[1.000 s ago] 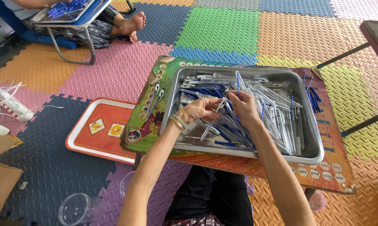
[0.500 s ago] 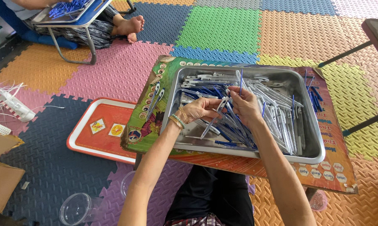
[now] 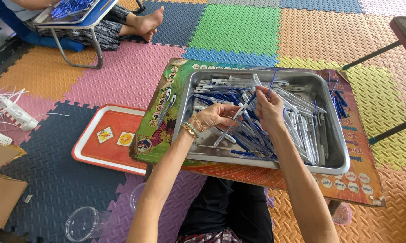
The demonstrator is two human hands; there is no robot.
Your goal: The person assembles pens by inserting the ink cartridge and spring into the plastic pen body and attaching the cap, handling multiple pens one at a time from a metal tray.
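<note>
A steel tray rests on a colourful printed board over my lap, filled with several clear pen barrels and blue refills. My left hand, with gold bangles at the wrist, pinches a clear pen barrel that slants down to the left. My right hand is closed around a thin blue refill that sticks up above the fingers, its lower end meeting the barrel's top. Both hands hover over the tray's middle.
An orange tray lies on the foam mat to the left. A clear plastic cup and cardboard sit at bottom left, a white power strip further left. Another person sits at top left with a small table. Dark table legs stand right.
The view has tilted slightly. My hands stay over the tray, with the refill now brought against the barrel's end.
</note>
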